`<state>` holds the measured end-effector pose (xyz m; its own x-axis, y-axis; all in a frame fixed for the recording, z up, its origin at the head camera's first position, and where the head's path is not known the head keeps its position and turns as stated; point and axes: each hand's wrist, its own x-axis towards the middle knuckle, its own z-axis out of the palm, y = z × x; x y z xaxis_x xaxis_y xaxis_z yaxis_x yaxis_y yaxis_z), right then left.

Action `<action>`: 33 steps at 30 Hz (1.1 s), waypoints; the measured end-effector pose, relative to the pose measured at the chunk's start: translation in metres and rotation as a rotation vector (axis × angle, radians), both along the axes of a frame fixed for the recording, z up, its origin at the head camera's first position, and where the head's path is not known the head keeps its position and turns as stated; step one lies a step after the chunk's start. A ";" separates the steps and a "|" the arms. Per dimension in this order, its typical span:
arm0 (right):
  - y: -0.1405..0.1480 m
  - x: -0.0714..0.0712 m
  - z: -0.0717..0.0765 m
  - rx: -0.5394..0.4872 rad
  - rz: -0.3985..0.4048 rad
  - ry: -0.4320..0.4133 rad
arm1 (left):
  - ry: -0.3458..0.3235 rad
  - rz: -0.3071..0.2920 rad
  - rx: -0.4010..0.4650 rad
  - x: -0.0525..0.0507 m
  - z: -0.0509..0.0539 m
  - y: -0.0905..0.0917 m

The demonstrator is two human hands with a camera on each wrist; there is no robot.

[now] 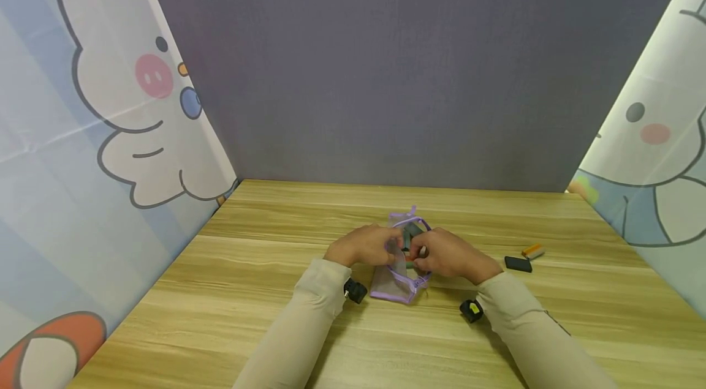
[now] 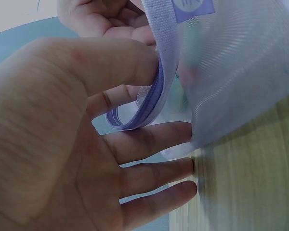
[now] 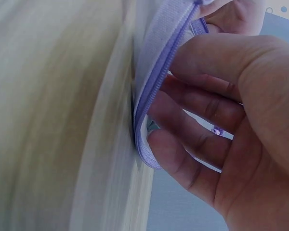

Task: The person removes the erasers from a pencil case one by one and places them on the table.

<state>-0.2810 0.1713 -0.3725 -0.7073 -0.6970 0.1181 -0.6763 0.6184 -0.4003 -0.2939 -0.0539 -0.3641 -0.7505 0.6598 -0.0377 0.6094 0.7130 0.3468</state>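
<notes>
A mesh zip pouch [image 1: 390, 288] with lilac trim lies on the table, its mouth spread apart. My left hand [image 1: 365, 245] pinches the near-left lip of that mouth; in the left wrist view, thumb and index finger hold the zipper edge [image 2: 156, 94] while the other fingers extend beside the mesh. The fingers of my right hand [image 1: 449, 254] reach into the mouth, bent, in the right wrist view too. Whether they grip anything inside is hidden. Dark grey-green pieces [image 1: 413, 230] and a reddish-green item [image 1: 409, 260] show within the pouch.
To the right on the wooden table [image 1: 248, 328] lie a small black block [image 1: 518, 264] and an orange-and-white piece [image 1: 533, 250]. A grey panel [image 1: 386, 70] stands behind, with cartoon-printed cloths at both sides.
</notes>
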 end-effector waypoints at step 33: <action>0.005 -0.001 0.002 0.028 -0.009 0.012 | 0.005 0.003 -0.014 -0.001 0.000 0.000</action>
